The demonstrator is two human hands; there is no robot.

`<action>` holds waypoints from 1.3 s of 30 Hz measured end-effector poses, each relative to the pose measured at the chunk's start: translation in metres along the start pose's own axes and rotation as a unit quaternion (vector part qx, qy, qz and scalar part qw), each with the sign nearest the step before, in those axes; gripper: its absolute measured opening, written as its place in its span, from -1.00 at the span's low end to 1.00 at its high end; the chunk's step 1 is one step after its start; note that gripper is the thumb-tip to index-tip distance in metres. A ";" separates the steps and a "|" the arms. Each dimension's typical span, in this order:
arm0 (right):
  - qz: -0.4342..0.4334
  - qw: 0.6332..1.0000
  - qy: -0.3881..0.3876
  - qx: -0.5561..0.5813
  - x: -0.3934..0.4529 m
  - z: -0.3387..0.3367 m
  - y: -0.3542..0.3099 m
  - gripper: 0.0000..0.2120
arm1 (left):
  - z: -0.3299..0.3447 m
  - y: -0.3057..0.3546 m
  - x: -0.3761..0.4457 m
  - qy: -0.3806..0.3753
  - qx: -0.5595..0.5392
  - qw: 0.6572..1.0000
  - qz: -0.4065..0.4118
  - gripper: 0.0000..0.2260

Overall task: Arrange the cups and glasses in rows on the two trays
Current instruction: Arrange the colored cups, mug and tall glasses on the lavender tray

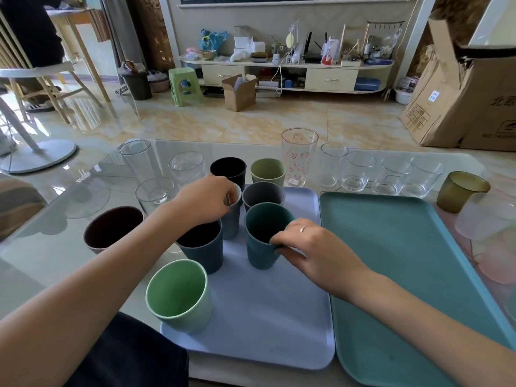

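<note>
A lilac tray lies before me with a teal tray to its right. On the lilac tray stand a light green cup, a dark blue cup, a blue-grey cup, a grey cup and a teal cup. My left hand pinches the rim of the blue-grey cup. My right hand grips the teal cup's rim and side. A black cup, an olive cup and a maroon cup stand off the trays.
On the glass table, clear glasses line the far edge, with a printed tall glass and more clear glasses at left. An amber glass and frosted cups stand right of the teal tray.
</note>
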State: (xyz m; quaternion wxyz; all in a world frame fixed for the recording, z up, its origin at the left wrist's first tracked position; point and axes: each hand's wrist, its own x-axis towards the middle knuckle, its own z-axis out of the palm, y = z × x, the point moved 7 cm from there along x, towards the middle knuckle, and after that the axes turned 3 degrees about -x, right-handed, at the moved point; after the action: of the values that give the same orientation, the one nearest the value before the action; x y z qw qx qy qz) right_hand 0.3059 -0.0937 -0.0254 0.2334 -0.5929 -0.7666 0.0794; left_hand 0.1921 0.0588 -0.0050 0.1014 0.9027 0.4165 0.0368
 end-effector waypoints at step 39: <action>-0.020 0.998 -0.049 0.026 0.008 0.021 -0.007 -0.80 | 0.010 0.014 -0.040 -0.057 0.013 0.990 0.131 -0.83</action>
State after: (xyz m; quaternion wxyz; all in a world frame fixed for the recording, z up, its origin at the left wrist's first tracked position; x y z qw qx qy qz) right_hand 0.2892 -0.0849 -0.0390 0.2120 -0.5669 -0.7864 0.1238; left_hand 0.1778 0.0175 -0.0108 0.1077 0.9514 0.2886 -0.0077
